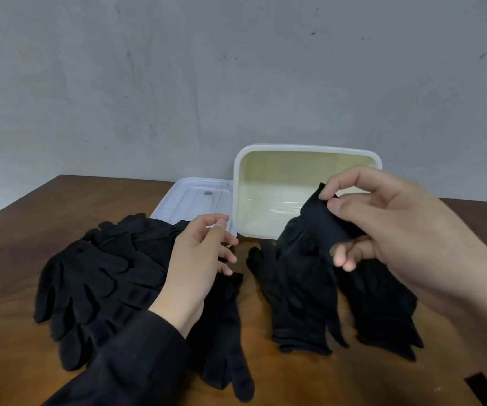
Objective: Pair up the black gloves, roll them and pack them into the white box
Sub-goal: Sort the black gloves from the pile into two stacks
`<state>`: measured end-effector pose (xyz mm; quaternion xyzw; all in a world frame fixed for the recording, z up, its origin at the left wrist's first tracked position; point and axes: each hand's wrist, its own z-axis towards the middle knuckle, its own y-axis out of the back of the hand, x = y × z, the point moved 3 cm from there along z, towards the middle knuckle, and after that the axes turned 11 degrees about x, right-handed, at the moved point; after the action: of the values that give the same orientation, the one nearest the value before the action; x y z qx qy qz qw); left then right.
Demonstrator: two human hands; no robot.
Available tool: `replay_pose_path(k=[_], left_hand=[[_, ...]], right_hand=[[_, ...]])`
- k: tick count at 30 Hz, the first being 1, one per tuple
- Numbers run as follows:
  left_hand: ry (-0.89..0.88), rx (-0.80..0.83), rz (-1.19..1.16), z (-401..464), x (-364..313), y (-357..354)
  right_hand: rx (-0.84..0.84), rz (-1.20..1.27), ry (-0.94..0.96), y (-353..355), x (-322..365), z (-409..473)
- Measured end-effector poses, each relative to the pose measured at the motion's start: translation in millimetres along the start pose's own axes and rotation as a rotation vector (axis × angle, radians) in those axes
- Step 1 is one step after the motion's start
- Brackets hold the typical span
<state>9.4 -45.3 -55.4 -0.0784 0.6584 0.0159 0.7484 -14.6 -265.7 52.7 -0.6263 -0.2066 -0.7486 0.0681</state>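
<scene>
A: R hand?
B: My right hand (388,227) is center-right of frame, raised. Thumb and forefinger pinch the cuff of a black glove (303,276); lower fingers curl under the fabric. Glove hangs down, fingertips draped onto the table (16,238), in front of the box.

A: L hand?
B: Left hand (198,259) is center frame, hovering over the glove pile. Fingers loosely bent, spread, gripping nothing I can see. Black sleeve (125,361) runs off lower left.

A: Where's the rest of the gloves?
B: Big heap of black gloves (98,276) at left-center, overlapping, fingers pointing toward lower left. One single glove (224,341) lies just below my L hand, fingers toward bottom edge. Another glove (382,315) lies flat at lower right, partly behind the hanging one.

A: Box?
B: White box (265,159) at center, near the far table edge against the grey wall (207,68), tilted w/ its opening toward me. No gloves inside. Its lid (189,197) lies flat just left of it, touching or nearly so; can't tell which. Pile overlaps the lid's near edge.
</scene>
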Motion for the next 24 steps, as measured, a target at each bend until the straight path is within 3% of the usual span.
replay_pose_path(k=[4,7,12,14,18,24], left_hand=[[-0.004,0.000,0.011,-0.1,0.2,1.3],[-0.001,-0.011,0.014,0.4,0.6,3.1],[-0.008,-0.035,0.022,1.8,1.3,5.8],[-0.015,-0.034,0.039,1.7,0.7,6.2],[-0.040,-0.038,0.078,0.5,-0.6,7.1],[-0.053,-0.053,0.090,-0.4,-2.8,7.9]], right_hand=[[0.067,-0.123,-0.040,4.7,13.8,8.3],[0.122,-0.418,-0.041,9.2,25.9,11.9],[-0.114,-0.932,0.026,18.0,23.3,29.1],[-0.156,-0.894,0.028,19.6,17.6,35.4],[-0.183,-0.568,-0.031,28.9,3.7,45.4],[-0.328,-0.427,0.113,33.1,-4.9,45.0]])
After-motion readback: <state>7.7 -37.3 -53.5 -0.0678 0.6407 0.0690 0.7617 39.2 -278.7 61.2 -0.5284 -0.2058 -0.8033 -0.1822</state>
